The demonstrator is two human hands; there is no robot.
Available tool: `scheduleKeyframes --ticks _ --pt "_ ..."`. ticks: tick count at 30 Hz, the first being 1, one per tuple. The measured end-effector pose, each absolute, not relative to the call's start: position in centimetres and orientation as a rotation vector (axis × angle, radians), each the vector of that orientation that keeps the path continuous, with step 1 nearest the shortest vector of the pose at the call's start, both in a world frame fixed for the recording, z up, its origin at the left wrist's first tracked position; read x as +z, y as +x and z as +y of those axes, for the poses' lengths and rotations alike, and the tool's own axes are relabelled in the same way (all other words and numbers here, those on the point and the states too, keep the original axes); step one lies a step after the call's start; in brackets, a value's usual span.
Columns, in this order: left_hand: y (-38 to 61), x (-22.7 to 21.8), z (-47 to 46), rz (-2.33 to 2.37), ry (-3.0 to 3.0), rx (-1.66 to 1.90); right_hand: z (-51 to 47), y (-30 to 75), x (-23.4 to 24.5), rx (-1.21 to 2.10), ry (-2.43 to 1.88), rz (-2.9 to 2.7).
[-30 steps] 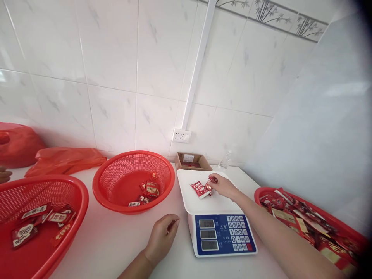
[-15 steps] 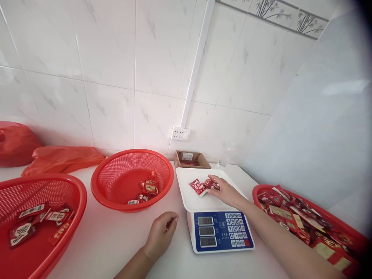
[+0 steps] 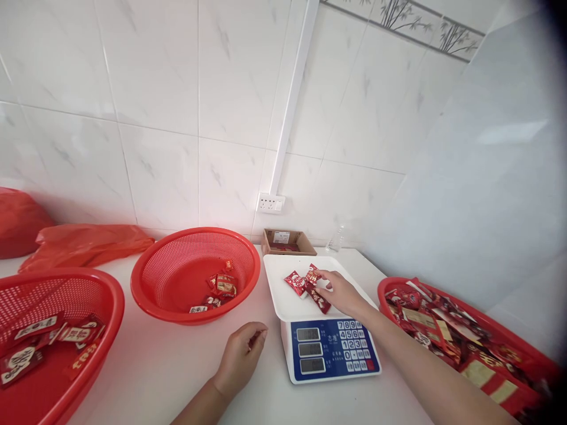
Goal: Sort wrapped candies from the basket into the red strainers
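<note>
My right hand [image 3: 340,293] reaches over the white tray of the digital scale [image 3: 283,304], fingers stretched out. The fingertips touch red snack packets [image 3: 297,283] lying on the tray, and a darker red packet [image 3: 319,301] lies right under the thumb. On the white tabletop just left of the scale rests my left hand [image 3: 243,356], loosely curled, with nothing showing in it. The scale's blue keypad and displays [image 3: 330,348] face me.
A round red basket [image 3: 195,274] with a few packets sits left of the scale. A second red basket [image 3: 57,336] is at the near left, and a red tray heaped with packets [image 3: 460,342] at the right. A small cardboard box [image 3: 283,242] and red plastic bags [image 3: 84,243] line the tiled wall.
My right hand drew back slightly toward me across the scale tray, and a darker packet now lies beside the first ones. The left hand stayed curled on the table.
</note>
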State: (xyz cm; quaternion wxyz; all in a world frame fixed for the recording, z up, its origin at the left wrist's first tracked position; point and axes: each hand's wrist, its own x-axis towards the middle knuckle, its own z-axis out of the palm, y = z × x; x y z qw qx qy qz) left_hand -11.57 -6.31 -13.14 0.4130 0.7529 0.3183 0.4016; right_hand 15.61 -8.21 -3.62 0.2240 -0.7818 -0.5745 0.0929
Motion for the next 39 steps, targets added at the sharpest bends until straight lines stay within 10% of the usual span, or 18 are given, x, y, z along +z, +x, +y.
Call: scheduleKeyframes --ticks 39 --pt "-11.6 -13.1 -6.4 0.799 1.930 1.014 -9.5 14.8 -3.6 0.282 -2.128 -1.827"
